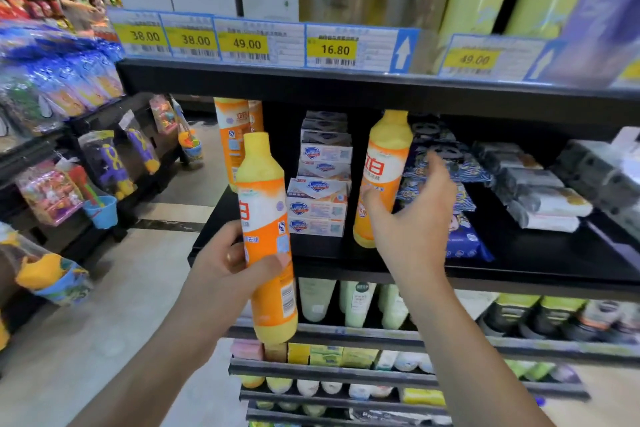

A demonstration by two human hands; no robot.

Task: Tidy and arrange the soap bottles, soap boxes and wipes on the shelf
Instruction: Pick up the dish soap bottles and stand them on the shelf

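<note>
The left hand (221, 260) grips a soap bottle (266, 229) in front of the shelf (346, 250). The right hand (412, 218), fingers spread, touches another bottle (382, 166) standing right of the soap boxes (322, 184).

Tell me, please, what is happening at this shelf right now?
A person is tidying a black shop shelf. The left hand grips an orange and yellow plastic soap bottle, held in front of the shelf edge. The right hand, fingers spread, reaches for a second orange and yellow bottle standing upright on the shelf between the stacked white soap boxes and the dark blue wipe packs.
</note>
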